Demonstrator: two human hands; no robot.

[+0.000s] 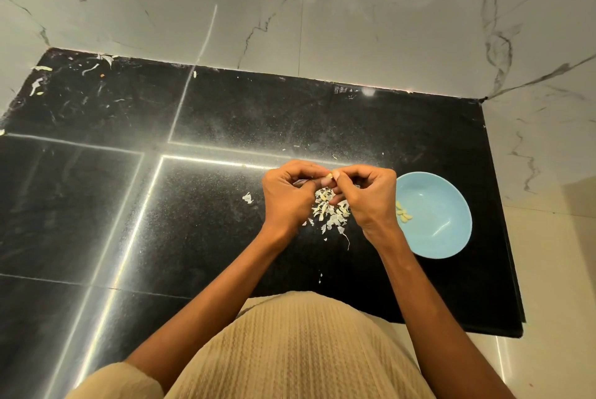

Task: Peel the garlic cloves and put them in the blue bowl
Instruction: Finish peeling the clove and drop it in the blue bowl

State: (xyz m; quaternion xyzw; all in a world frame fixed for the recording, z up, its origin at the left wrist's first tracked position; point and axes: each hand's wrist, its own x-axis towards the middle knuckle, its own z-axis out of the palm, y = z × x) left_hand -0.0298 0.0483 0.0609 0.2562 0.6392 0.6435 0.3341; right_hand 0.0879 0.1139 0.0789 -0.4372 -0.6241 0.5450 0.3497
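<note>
Both hands work one garlic clove above the black desk.
Left hand [285, 195] and right hand [367, 195] pinch the garlic clove [329, 176] over a pile of skins [330, 211]; peeled cloves [403, 214] lie in the blue bowl [442, 237] just right.

Black countertop [225, 115]: wide open stretch on left and far side, only thin peel scraps [38, 82] at far-left corner, flat, no block. Marble wall [290, 5] closes far edge and wraps right corner. Blue bowl [451, 247] sits right, near counter's right edge; its rim is the one raised obstacle there. Peeled cloves [403, 214] lie in bowl's left part. Pile of skins [332, 211] lies just left of bowl, low and loose. Narrow gap between pile and bowl taken by right hand [371, 195]; left hand [287, 195] close beside it over pile. Near side blocked by person's torso [300, 350].
</note>
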